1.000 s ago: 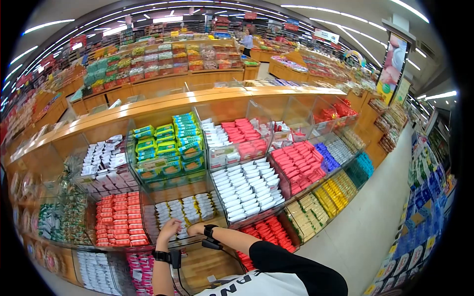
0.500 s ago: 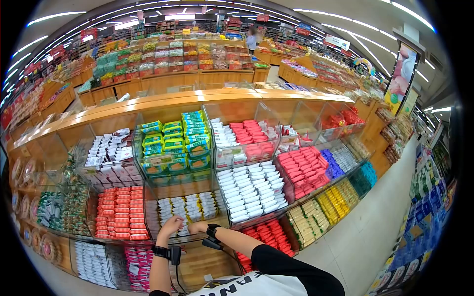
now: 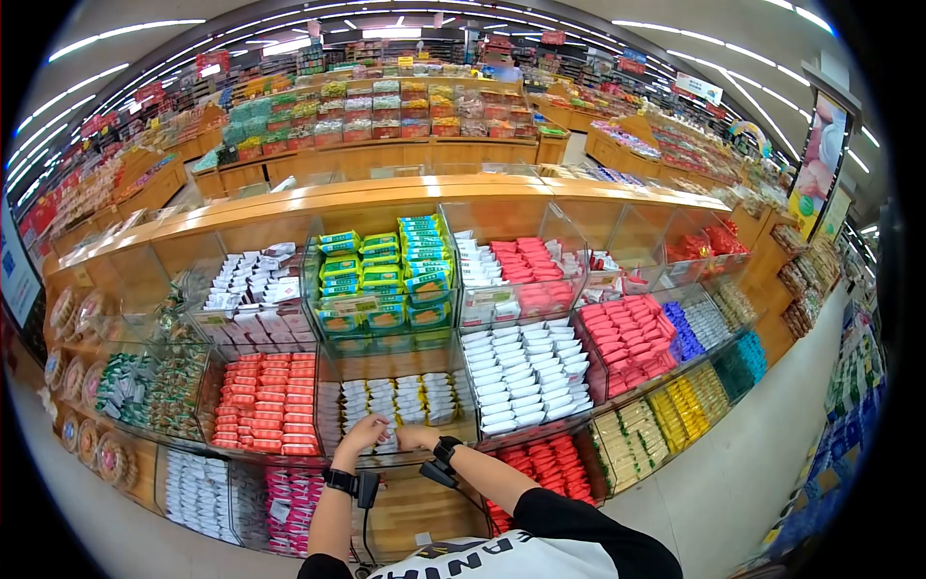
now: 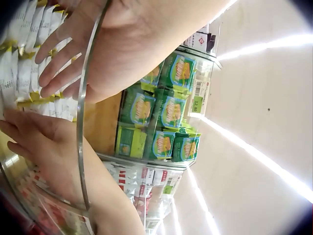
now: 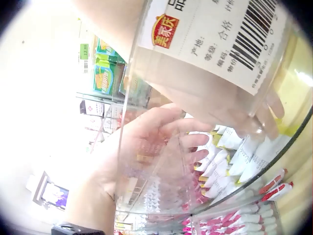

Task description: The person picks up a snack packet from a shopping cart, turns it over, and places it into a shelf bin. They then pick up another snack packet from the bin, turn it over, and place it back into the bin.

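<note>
White pillow sachets with yellow crimped ends, in a clear plastic bin. They lie in several ordered lines across the bin's floor, the yellow ends showing as bands between the white bodies; small dark print, too fine to read, marks their faces.

Both hands reach in over the bin's near side. The left hand is bent at the wrist, its fingers loosely spread and gently curved over the sachets at the bin's near part — a relaxed, fairly wide hand with nothing in its grasp. The right hand lies just beside it, within the bin and over the same sachets; its fingers are partly covered by a barcoded price label on the bin's clear panel, so whether it holds a sachet cannot be told. The left forearm rises steeply from the bin's near side, while the right forearm slants in from the bin's right; each bears a black wrist strap.

Around the bin: red packets to its left, plain white packets to its right, green-and-yellow packs behind and above it.
</note>
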{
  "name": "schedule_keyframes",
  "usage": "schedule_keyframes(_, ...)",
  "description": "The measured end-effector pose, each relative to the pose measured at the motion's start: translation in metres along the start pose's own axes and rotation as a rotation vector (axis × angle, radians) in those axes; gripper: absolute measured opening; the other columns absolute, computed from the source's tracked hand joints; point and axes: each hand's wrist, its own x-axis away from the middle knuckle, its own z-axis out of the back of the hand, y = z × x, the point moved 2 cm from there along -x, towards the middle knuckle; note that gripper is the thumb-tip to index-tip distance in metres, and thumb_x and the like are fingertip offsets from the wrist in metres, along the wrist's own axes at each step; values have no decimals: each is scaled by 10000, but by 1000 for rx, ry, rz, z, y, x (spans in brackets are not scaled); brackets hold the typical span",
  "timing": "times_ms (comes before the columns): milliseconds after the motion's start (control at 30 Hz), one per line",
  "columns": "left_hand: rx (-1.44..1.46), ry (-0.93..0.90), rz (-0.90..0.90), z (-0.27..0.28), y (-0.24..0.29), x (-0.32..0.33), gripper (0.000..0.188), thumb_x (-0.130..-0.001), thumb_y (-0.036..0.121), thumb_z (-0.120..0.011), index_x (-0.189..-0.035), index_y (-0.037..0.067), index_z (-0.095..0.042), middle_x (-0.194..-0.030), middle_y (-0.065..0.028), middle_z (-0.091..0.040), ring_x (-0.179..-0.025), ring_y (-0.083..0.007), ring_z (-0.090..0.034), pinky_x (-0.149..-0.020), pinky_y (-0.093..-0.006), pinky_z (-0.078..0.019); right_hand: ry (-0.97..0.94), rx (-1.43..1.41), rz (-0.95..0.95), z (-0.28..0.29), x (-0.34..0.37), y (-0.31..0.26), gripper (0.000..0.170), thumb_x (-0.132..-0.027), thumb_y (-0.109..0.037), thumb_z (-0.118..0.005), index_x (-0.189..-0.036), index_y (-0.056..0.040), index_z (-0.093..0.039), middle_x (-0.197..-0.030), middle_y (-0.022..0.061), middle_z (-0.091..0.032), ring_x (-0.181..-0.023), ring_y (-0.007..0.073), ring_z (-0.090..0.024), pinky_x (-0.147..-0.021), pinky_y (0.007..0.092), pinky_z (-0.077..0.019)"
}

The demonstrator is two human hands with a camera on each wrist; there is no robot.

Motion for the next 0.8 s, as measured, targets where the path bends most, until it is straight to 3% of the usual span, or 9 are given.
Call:
schedule_keyframes(133,-22,36,34,-2,4,2,201,-787,88,-456,-948,-27,-488,-728,-125,-582,-613,-155,-551,-554,-258,-451,-2,-110,-110,8,9,-1,244,-686,-213,-548,-683,31,-571,-625,169,-562,-566,294,-530,-526,394,-398)
schedule_keyframes(200,-122,-18,-34,0,-2,-2,223,-764,85,-495,-957,-27,-495,-755,-116,-588,-666,-164,-558,-573,-273,-451,4,-87,-42,9,8,-1,232,-698,-184,-522,-684,44,-564,-626,177,-558,-566,298,-528,-529,397,-399)
schedule_keyframes(267,-214,-51,12,1,1,-2,273,-736,72,-523,-994,-14,-498,-807,-106,-594,-737,-173,-562,-601,-287,-451,23,-75,-68,17,19,-6,223,-702,-167,-519,-681,50,-563,-627,181,-558,-572,298,-529,-535,396,-400)
schedule_keyframes(333,-380,-196,-4,-3,4,0,334,-741,101,-509,-1063,30,-456,-910,-82,-583,-772,-142,-541,-605,-263,-446,15,-76,-27,22,24,-9,211,-702,-151,-512,-666,49,-568,-626,189,-559,-571,306,-531,-543,396,-402)
schedule_keyframes(367,-377,-266,30,-4,-1,-4,390,-726,87,-518,-1104,22,-443,-989,-105,-559,-873,-174,-527,-719,-282,-436,93,-87,1,25,28,-10,196,-692,-142,-513,-647,37,-576,-621,197,-558,-567,317,-533,-546,397,-402)
schedule_keyframes(400,-382,-265,27,-3,-2,-4,390,-726,87,-518,-1104,22,-443,-989,-105,-559,-873,-174,-527,-719,-282,-436,99,-86,2,26,30,-11,196,-692,-142,-513,-647,37,-576,-621,197,-558,-567,317,-533,-546,397,-402)
schedule_keyframes(500,-613,-459,-84,-8,10,0,480,-724,117,-532,-1177,21,-405,-1147,-137,-485,-1053,-226,-448,-891,-310,-339,128,-94,24,35,39,-12,190,-682,-136,-512,-639,37,-577,-629,206,-559,-572,331,-537,-542,402,-404)
schedule_keyframes(567,-609,-459,-100,-8,5,-2,494,-736,139,-537,-1193,26,-389,-1177,-137,-459,-1074,-223,-429,-901,-307,-327,203,21,-15,41,48,-18,192,-673,-132,-510,-647,44,-582,-645,212,-564,-587,340,-541,-546,404,-413)
schedule_keyframes(800,-530,-529,-69,-11,12,0,533,-803,244,-523,-1247,33,-319,-1245,-113,-392,-1122,-183,-365,-929,-284,-283,306,-11,-10,57,77,-32,198,-674,-133,-494,-656,40,-589,-661,233,-560,-622,366,-547,-566,406,-431)
